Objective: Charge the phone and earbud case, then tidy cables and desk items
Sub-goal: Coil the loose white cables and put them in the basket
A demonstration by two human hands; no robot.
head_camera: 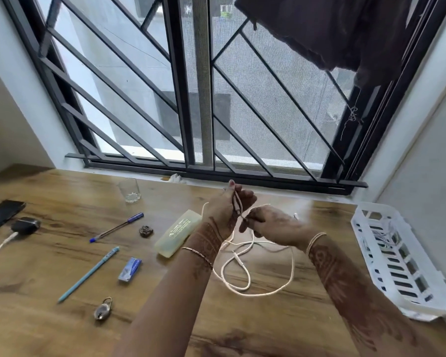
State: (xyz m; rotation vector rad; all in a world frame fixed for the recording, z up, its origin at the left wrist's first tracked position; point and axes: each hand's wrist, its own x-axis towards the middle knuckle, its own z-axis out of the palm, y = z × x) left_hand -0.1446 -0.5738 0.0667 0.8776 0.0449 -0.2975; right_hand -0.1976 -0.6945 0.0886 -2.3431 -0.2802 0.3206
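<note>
The left hand [227, 210] stands upright above the desk [62, 331] and grips strands of the white cable [242, 275], seemingly as a form for coiling. The right hand [273, 225] pinches the same cable just beside it, probably to feed the next turn. Slack loops lie on the wood below. Far left, the phone [0, 215] lies beside the earbud case [26, 225], which has a charging lead [0, 248] plugged in.

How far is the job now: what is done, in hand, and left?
Looks done: a white lead is plugged into the earbud case. In hand: the left hand and right hand hold the white cable, partly looped. Left: blue pen, teal pen, padlock and pencil box lie loose outside the basket.
</note>
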